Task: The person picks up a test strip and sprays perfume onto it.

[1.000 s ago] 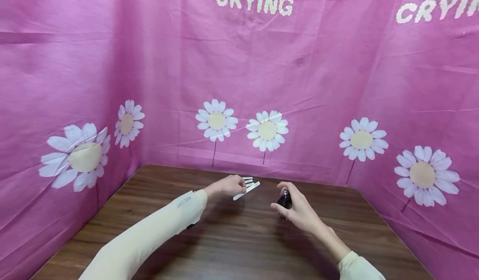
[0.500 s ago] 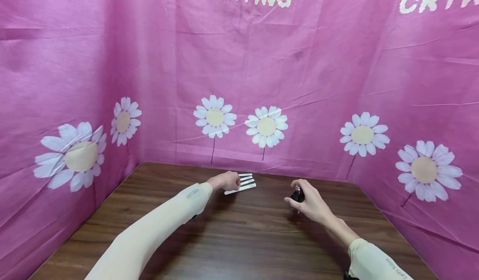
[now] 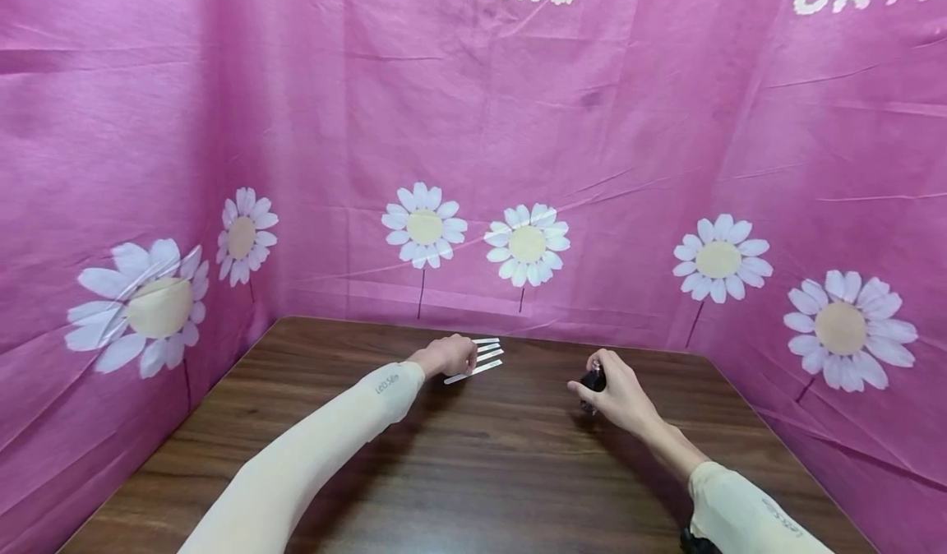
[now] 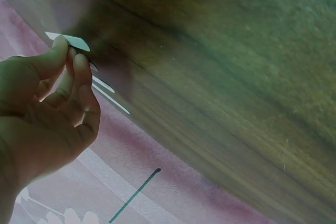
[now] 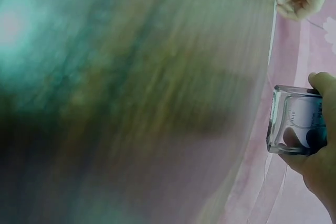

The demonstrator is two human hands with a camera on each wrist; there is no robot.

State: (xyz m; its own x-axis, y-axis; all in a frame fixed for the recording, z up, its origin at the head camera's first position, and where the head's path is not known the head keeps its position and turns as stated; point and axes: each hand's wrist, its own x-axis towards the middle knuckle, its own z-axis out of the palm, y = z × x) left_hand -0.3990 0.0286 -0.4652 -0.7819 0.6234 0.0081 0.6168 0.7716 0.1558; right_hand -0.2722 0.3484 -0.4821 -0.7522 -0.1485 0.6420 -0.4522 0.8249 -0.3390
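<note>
A fan of thin white paper strips (image 3: 479,358) is pinched in the left hand (image 3: 448,356) above the far side of a dark wooden table (image 3: 473,472), thumb and curled fingers closed on their near ends, as is also seen from the left wrist. A small glass bottle (image 3: 592,380) is gripped in the right hand (image 3: 617,391), fingers wrapped round it; its clear square base (image 5: 295,120) is shown in the right wrist view. The two hands are held well apart over the table, before a pink daisy-printed cloth (image 3: 666,126). The step in hand is judged to be a spraying of the strips. For the next move, bottle and strips would need to be brought closer, nozzle towards the paper.
</note>
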